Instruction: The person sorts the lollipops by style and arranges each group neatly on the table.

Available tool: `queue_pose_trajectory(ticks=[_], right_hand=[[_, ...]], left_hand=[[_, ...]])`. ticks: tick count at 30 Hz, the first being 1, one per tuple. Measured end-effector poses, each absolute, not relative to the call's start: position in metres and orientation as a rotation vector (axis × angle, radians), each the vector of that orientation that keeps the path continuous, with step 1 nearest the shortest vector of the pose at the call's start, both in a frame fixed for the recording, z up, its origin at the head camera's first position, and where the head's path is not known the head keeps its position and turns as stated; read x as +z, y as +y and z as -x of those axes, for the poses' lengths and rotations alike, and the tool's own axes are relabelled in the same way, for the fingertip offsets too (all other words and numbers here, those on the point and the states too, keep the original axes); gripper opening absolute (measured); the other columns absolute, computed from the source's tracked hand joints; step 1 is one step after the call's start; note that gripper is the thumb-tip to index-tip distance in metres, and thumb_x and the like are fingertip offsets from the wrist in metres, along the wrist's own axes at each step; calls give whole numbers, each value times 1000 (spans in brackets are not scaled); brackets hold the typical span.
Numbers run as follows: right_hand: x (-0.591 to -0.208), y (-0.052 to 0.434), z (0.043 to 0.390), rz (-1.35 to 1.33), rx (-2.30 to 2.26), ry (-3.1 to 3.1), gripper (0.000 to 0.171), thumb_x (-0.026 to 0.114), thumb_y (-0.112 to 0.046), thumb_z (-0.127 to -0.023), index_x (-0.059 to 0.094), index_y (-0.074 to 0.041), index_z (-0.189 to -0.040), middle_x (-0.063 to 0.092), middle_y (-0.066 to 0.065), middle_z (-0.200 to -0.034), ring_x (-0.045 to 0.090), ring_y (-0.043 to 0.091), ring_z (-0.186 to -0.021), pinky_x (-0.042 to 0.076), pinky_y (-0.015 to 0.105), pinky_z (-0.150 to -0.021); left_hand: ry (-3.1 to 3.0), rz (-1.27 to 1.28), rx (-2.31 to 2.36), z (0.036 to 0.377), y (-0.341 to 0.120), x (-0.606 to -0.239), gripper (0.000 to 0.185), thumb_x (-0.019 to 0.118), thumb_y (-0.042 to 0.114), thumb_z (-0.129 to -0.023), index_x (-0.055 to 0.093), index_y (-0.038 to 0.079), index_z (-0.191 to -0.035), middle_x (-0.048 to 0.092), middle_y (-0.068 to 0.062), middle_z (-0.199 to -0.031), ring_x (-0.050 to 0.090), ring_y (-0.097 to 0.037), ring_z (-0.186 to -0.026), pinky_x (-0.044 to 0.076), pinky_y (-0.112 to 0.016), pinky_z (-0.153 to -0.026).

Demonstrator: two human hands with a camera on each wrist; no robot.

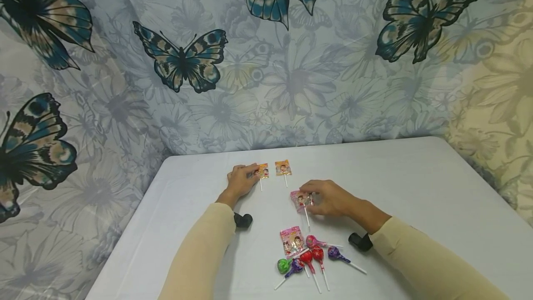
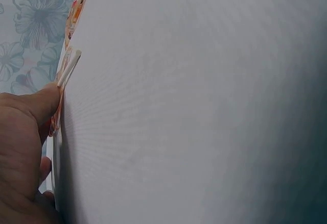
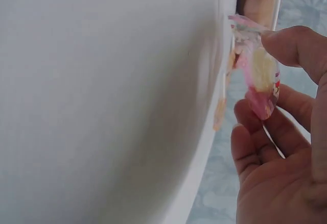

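Observation:
At the far side of the table, my left hand (image 1: 241, 179) pinches the left edge of a flat lollipop in an orange wrapper (image 1: 264, 170). In the left wrist view the thumb lies beside its white stick (image 2: 70, 67); the other fingers are partly hidden. A second orange-wrapped lollipop (image 1: 283, 168) lies just to the right. My right hand (image 1: 333, 198) holds a flat lollipop in a pink wrapper (image 1: 299, 199), its stick pointing toward me. The right wrist view shows the clear and pink wrapper (image 3: 261, 71) between thumb and fingers, above the table.
Nearer me lie another pink-wrapped flat lollipop (image 1: 293, 240) and a cluster of round ones: green (image 1: 283, 265), purple (image 1: 295, 266), red (image 1: 318, 253) and pink (image 1: 312, 240). Another purple lollipop (image 1: 334, 253) lies to their right. A butterfly-print cloth (image 1: 295, 82) hangs behind the white table (image 1: 395, 175).

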State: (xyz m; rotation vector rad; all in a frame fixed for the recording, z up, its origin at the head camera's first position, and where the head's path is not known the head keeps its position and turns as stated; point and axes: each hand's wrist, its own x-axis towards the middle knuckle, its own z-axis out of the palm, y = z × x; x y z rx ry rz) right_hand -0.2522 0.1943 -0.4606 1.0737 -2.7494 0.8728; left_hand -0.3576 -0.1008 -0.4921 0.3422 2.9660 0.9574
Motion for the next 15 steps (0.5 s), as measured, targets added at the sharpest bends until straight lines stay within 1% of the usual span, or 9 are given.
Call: queue_pose_trajectory(ticks=[3,6,10,15], right_hand=[[-458,199,254,-1056,922,-2767,50,78,-18,-79,64,-1,-124,63,9,-123,56,31,-116,43,47,-95],[-457,204,255,-1042,954,-2773,50,77,-18,-80,63,1,-125,62,11,-125,55,32,-116,43,47,-96],[-457,211,259,-989,964,-2787,51,77,-19,-82,61,2,-126,61,12,-126,56,31,-115,45,47,-94],[-461,222,268,-932,971,-2765,52,78,-18,-81,61,2,-126,61,13,-125,57,31,-113,46,46,-91]], left_hand=[[2968,-356,965,358,-101,-492,40,64,31,-94,61,20,-132,50,10,-140,32,-25,-133,16,-50,-104],[2970,-356,963,358,-101,-492,40,64,31,-94,61,21,-132,50,10,-140,32,-25,-133,16,-50,-104],[2967,-352,963,359,-101,-493,40,64,32,-94,61,21,-132,50,10,-140,32,-24,-133,16,-49,-105],[2961,-356,984,361,-102,-495,40,64,32,-94,62,21,-132,51,10,-139,32,-24,-134,15,-50,-105]])
